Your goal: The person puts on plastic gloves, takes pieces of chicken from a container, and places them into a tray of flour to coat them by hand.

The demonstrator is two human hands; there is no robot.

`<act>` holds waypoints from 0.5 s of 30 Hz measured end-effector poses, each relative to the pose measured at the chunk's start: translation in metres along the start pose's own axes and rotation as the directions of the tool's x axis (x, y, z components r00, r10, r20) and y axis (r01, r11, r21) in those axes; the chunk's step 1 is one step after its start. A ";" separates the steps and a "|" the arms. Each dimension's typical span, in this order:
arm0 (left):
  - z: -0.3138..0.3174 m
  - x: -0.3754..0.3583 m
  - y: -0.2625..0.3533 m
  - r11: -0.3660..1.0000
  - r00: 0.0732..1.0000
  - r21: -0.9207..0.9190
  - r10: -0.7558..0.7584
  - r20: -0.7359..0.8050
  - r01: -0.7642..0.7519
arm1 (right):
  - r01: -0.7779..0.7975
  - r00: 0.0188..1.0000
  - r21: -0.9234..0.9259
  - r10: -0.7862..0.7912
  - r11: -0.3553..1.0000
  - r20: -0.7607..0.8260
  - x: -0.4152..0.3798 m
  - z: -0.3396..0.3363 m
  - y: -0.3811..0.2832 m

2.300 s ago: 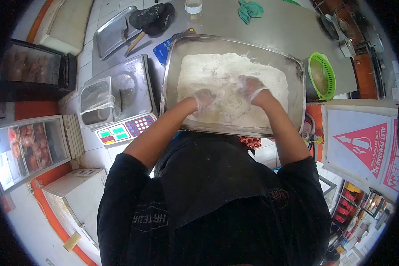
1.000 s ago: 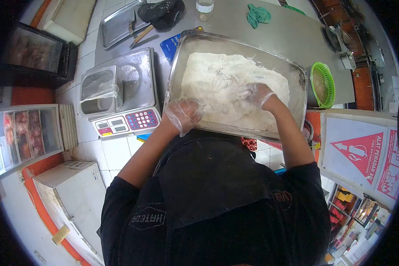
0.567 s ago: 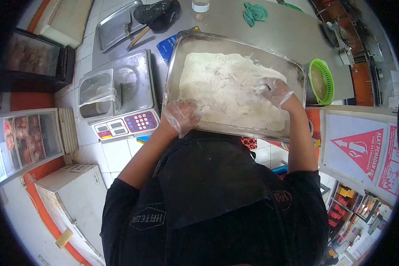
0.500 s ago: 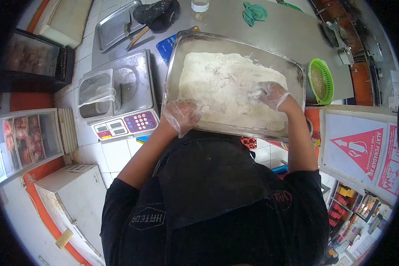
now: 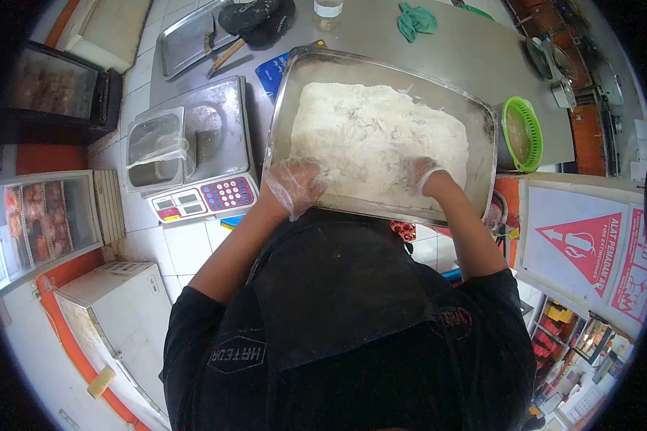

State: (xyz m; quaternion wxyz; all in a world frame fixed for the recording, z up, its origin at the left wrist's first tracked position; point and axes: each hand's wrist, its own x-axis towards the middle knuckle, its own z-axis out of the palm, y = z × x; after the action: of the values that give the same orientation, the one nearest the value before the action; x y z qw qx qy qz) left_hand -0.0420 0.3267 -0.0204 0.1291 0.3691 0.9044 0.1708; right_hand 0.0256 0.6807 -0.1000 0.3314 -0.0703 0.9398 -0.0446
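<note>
A large metal tray (image 5: pixel 474 108) lies before me with a broad layer of white flour (image 5: pixel 370 126) in it. Lumps coated in the flour show through the surface, too covered to name. My left hand (image 5: pixel 298 185), in a clear plastic glove, is over the tray's near left corner. Its fingers are curled at the flour's edge, and what they hold, if anything, is hidden. My right hand (image 5: pixel 423 174), gloved too, reaches into the near right part of the flour. Its fingertips are down in the flour and hard to see.
Left of the tray stands a digital scale (image 5: pixel 226 192) with a metal container (image 5: pixel 147 176) on it. Behind are a brush (image 5: pixel 226 57), a black cap (image 5: pixel 266 25), a jar (image 5: pixel 328 14) and a green cloth (image 5: pixel 415 23). A green basket (image 5: pixel 532 136) stands at the right.
My right hand has moved left and nearer to me across the flour. My left hand has stayed about where it was. The flour's surface looks slightly disturbed.
</note>
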 end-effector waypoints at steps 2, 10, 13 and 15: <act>0.005 0.000 -0.003 1.000 1.000 -0.009 -0.012 0.000 0.012 | -0.006 1.000 -0.159 0.005 0.987 -0.005 -0.004 -0.003 -0.013; 0.015 -0.001 -0.009 0.999 0.999 0.016 0.038 -0.032 -0.038 | -0.183 0.981 -0.107 0.174 0.977 -0.085 -0.014 -0.009 -0.038; 0.020 -0.001 -0.012 0.995 0.993 0.010 0.098 -0.070 -0.098 | -0.120 0.993 -0.060 0.120 0.991 -0.007 -0.020 -0.034 -0.039; 0.020 -0.001 -0.012 0.994 0.991 0.013 0.106 -0.079 -0.105 | -0.118 0.992 -0.016 0.117 0.993 -0.046 -0.021 -0.041 -0.026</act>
State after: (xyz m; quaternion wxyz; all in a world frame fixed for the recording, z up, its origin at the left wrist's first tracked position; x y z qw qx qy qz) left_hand -0.0416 0.3219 -0.0435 0.0822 0.4100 0.8887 0.1881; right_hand 0.0186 0.6595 -0.0514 0.3117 -0.0170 0.9499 -0.0177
